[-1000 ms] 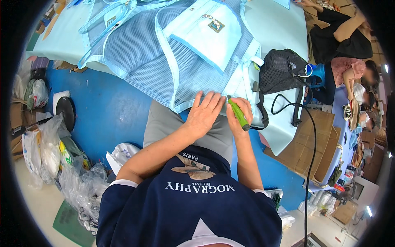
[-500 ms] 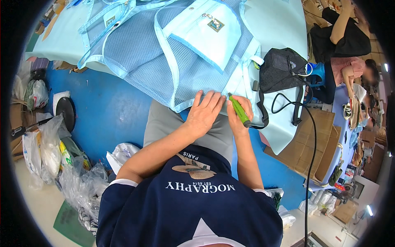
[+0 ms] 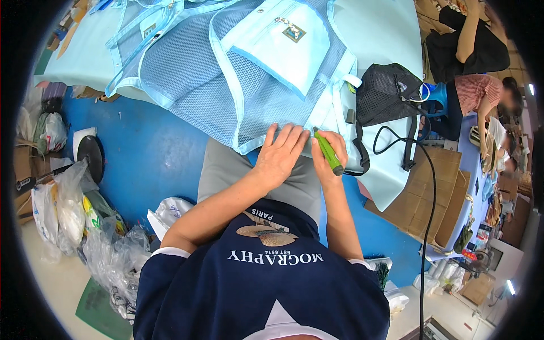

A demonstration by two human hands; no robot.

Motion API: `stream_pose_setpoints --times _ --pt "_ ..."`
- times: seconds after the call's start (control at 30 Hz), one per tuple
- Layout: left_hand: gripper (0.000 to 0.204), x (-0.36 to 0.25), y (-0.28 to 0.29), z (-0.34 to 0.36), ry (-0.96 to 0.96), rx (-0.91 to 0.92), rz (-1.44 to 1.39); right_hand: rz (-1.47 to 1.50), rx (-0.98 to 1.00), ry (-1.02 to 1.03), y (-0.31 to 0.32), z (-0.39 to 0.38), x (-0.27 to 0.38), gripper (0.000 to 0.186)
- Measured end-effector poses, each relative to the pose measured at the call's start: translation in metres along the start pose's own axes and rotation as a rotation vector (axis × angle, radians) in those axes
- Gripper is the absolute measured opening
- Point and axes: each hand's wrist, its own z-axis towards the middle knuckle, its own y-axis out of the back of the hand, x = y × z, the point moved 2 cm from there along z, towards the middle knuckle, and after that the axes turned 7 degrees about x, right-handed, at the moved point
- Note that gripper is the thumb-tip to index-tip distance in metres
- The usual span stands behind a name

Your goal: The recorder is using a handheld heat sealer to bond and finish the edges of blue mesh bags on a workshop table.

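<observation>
Grasping a green pen-like tool (image 3: 327, 152) in the right hand (image 3: 332, 157), with fingers wrapped around its barrel; pointing its dark tip forward, at the near edge of a blue mesh piece (image 3: 190, 73) trimmed in paler blue, spread over a pale-blue surface (image 3: 379, 39); resting the left hand (image 3: 276, 158) on that edge just beside the tip, with fingers extended and unclenched; working left of a black mesh pouch (image 3: 382, 96), above a blue floor (image 3: 141, 153).

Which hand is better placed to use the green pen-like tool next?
Probably the right hand: it holds the green pen-like tool, its tip by the blue fabric. The left hand rests on that fabric without a tool.
</observation>
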Motion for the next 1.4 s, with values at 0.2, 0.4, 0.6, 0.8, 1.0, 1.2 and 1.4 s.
stream_pose_setpoints --times 0.2,0.4,0.6,0.8,1.0,1.2,1.4 --pt "0.049 0.001 0.000 0.001 -0.006 -0.015 -0.004 -0.004 0.000 0.014 0.001 0.001 0.005 0.020" --pt "0.048 0.001 0.000 0.001 -0.005 -0.011 0.001 0.036 0.014 -0.016 0.004 0.001 0.002 0.019" --pt "0.047 0.000 0.001 0.000 0.001 -0.019 -0.016 0.040 0.024 -0.097 0.008 0.001 -0.002 0.016" --pt "0.047 0.002 0.001 0.000 -0.017 0.015 0.036 0.106 0.109 -0.228 0.012 -0.001 -0.010 0.013" --pt "0.047 0.002 0.002 0.001 -0.020 0.008 0.038 0.085 0.107 -0.107 0.014 0.003 -0.009 0.013" --pt "0.046 0.001 0.003 0.002 -0.007 -0.023 -0.012 0.086 0.119 -0.124 0.015 0.003 -0.009 0.013" --pt "0.047 0.001 0.002 0.001 -0.008 -0.021 -0.020 0.112 0.128 -0.226 0.018 0.004 -0.008 0.016"
